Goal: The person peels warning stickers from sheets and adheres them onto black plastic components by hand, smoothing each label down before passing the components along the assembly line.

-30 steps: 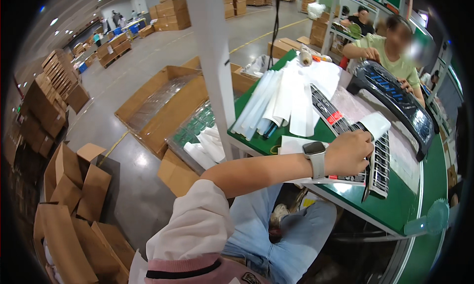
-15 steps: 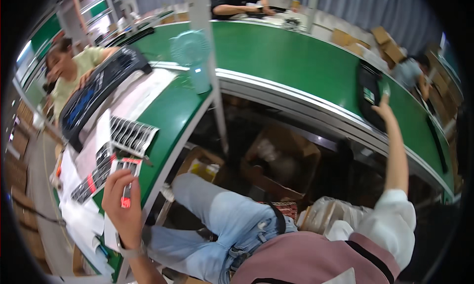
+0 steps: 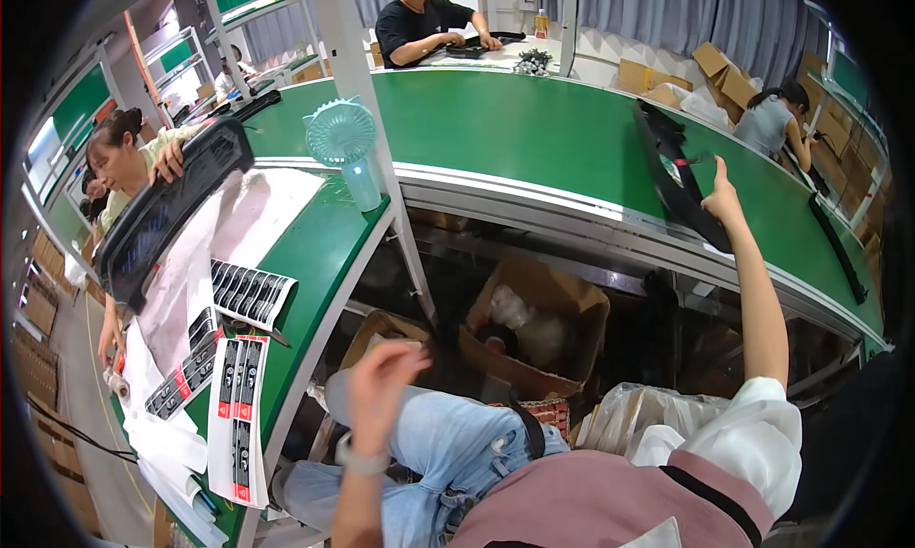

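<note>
Fingers of your right hand (image 3: 724,203) are partly spread at the edge of a black panel (image 3: 684,203) over the green counter (image 3: 534,119); their grip is unclear. Your left hand (image 3: 376,388) blurs, fingers bent, contents indistinct. Below, a cardboard box (image 3: 515,362) contains pale bundles (image 3: 510,310).

Between the green bench's (image 3: 515,133) near and far edges lies open passage, barred rightward by the black part (image 3: 681,199).

Wearer's hands (image 3: 376,381) (image 3: 726,203): two; turquoise fan (image 3: 341,133): one.
</note>
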`<move>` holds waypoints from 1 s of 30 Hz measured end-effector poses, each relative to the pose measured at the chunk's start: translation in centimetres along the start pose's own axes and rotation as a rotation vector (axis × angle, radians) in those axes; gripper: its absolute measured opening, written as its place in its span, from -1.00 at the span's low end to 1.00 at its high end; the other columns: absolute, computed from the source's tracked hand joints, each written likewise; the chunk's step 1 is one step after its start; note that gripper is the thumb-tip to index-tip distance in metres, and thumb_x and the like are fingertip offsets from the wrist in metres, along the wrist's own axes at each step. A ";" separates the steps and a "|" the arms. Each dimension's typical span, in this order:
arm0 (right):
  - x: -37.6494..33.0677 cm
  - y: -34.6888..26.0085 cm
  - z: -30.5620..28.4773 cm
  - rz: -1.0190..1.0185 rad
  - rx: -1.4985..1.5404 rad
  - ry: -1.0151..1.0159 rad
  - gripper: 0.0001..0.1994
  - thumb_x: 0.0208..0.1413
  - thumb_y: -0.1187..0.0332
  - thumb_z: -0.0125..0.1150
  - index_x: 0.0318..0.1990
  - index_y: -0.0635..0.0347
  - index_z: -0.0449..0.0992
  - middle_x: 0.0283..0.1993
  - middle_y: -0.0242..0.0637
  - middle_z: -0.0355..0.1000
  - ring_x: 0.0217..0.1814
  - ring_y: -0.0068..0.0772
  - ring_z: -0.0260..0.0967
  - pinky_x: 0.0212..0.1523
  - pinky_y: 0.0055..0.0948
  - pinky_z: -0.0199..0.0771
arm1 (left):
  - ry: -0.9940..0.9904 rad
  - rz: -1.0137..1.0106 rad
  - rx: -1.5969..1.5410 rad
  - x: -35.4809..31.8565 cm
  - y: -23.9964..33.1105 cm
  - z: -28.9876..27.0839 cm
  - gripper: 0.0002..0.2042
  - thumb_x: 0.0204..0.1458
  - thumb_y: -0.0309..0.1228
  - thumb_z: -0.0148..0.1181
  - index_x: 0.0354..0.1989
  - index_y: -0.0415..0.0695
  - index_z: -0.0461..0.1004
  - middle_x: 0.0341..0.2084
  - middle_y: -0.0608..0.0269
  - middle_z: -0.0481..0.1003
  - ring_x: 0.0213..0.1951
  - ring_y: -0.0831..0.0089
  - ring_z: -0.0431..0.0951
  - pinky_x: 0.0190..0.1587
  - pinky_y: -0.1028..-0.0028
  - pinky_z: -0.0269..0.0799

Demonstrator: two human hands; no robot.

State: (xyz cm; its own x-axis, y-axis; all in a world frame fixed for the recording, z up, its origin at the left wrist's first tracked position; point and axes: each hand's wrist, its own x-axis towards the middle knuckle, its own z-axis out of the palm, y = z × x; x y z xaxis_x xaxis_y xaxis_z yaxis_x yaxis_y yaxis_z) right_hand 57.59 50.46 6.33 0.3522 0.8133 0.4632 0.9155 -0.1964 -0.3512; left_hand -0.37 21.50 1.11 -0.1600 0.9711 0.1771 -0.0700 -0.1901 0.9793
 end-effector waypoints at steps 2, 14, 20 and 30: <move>-4.4 -3.6 -2.6 -0.058 0.307 -0.189 0.09 -0.26 0.72 0.13 0.49 -0.17 -0.23 -0.41 -0.08 0.50 -0.37 -0.27 0.52 -0.33 -0.37 0.52 | -0.332 -0.246 -0.273 3.8 -0.4 5.2 -0.61 0.18 -0.29 0.19 0.12 -0.19 0.35 0.01 0.01 0.48 0.01 0.25 0.56 0.00 0.29 0.51; -26.1 -16.2 -8.6 -0.424 0.396 -0.260 -0.08 0.02 0.72 -0.01 0.49 0.00 -0.32 -0.30 0.00 0.54 -0.24 -0.06 0.55 -0.10 -0.25 0.50 | -0.163 0.046 -0.064 7.4 1.9 17.9 -0.44 -0.17 -0.67 -0.01 0.15 -0.39 0.23 -0.08 0.17 0.43 -0.03 0.42 0.43 0.08 0.48 0.31; -25.5 -19.7 -13.6 -0.839 0.519 0.229 -0.20 0.00 0.52 0.31 0.40 0.25 0.01 0.19 0.02 0.39 0.17 0.09 0.39 0.21 -0.11 0.31 | -0.177 0.375 0.555 2.2 7.7 7.1 -0.26 -0.24 -0.67 0.00 0.31 -0.22 0.15 -0.01 -0.21 0.46 0.06 -0.10 0.48 0.07 0.36 0.37; -29.6 -32.2 -7.9 -1.773 0.621 -0.201 -0.52 -0.05 0.39 0.23 0.13 -0.07 0.48 -0.28 -0.37 0.51 -0.38 -0.36 0.50 -0.37 -0.44 0.52 | -0.086 0.357 1.585 -12.8 11.4 -2.6 -0.55 -0.19 -0.57 0.16 0.00 -0.34 0.43 -0.37 0.09 0.54 -0.46 0.20 0.52 -0.43 0.32 0.41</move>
State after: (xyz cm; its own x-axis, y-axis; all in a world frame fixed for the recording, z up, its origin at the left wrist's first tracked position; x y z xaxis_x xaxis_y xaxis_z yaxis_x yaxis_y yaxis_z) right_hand 19.24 28.39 10.31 -0.8592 -0.1221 0.4969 -0.0621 0.9888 0.1355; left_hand -1.64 6.50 9.72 0.1113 0.9277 0.3564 0.9931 -0.1167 -0.0064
